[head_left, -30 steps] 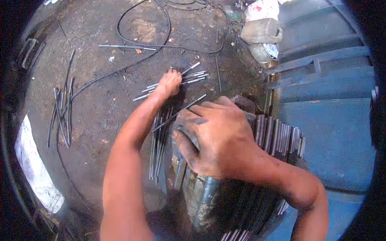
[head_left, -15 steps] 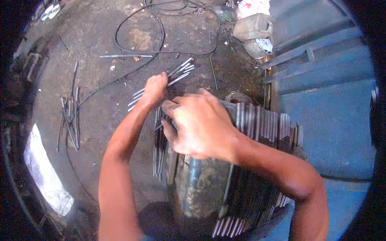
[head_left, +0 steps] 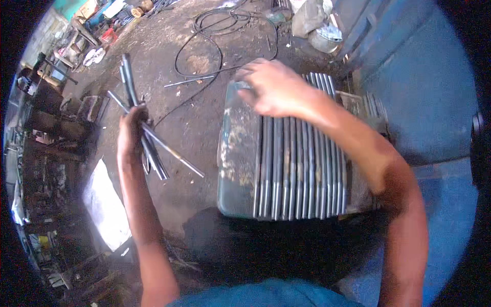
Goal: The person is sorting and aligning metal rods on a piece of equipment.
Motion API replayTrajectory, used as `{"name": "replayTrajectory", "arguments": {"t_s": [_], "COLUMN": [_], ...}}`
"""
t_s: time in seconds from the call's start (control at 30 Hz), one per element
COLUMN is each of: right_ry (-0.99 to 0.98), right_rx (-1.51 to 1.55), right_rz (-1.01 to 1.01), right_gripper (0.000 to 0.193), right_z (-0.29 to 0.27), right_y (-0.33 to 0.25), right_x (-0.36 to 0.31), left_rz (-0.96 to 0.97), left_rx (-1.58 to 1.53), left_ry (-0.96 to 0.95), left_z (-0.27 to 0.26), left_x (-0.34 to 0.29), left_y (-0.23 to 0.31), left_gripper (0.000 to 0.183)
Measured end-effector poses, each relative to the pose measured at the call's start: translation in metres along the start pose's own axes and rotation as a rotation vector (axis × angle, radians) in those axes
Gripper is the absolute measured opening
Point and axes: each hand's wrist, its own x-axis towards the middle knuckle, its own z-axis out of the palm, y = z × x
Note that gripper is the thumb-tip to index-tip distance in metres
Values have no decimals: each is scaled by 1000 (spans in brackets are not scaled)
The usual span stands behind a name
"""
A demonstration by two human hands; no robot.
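My left hand [head_left: 134, 118] is closed around a loose bunch of metal rods [head_left: 129, 82], held up over the floor at the left. The rods fan out above and below my fist at differing angles. In front of me several dark metal rods [head_left: 286, 169] with bright ends lie side by side on a worn green board-like surface [head_left: 232, 148]. My right hand [head_left: 276, 87] is over the far end of this row, blurred by motion. Its fingers curve forward with a gap to the thumb, and no rod shows between them. The hand and forearm hide part of the row.
A single rod [head_left: 189, 81] and a coiled black cable [head_left: 220, 46] lie on the dirt floor ahead. A blue metal panel [head_left: 434, 117] stands along the right. At the left are a white sheet [head_left: 106, 204] and cluttered metal parts. A grey container [head_left: 308, 19] stands far off.
My left hand has lifted a bunch of rods from the floor and moved left. My right hand has shifted to the row's far end. The view has also shifted, showing the row more fully.
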Motion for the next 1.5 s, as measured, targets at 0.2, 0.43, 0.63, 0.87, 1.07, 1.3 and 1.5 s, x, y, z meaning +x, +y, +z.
{"name": "replayTrajectory", "arguments": {"t_s": [0.2,0.43,0.63,0.87,1.07,1.3,1.5], "right_ry": [117,-107,-222,-252,-192,-264,-114], "right_rx": [74,111,184,-79,15,64,231], "right_rz": [-392,-426,-298,-394,-536,-505,-578], "right_gripper": [33,22,26,40,41,26,17], "right_z": [13,23,24,19,23,10,17], "right_y": [0,-55,-37,-48,-34,-33,-25], "right_x": [-90,-90,-93,-76,-74,-71,-75], "left_rz": [-352,-733,-707,-363,-291,-352,-300], "left_rx": [-876,-1225,-1367,-954,-779,-1020,-1026], "left_ry": [-483,-619,-567,-256,-110,-195,-166], "left_z": [11,46,79,79,66,49,48], "left_x": [-59,-87,-119,-131,-126,-117,-120], "left_y": [70,73,53,25,28,26,26], "left_gripper": [7,7,15,12,13,15,14]}}
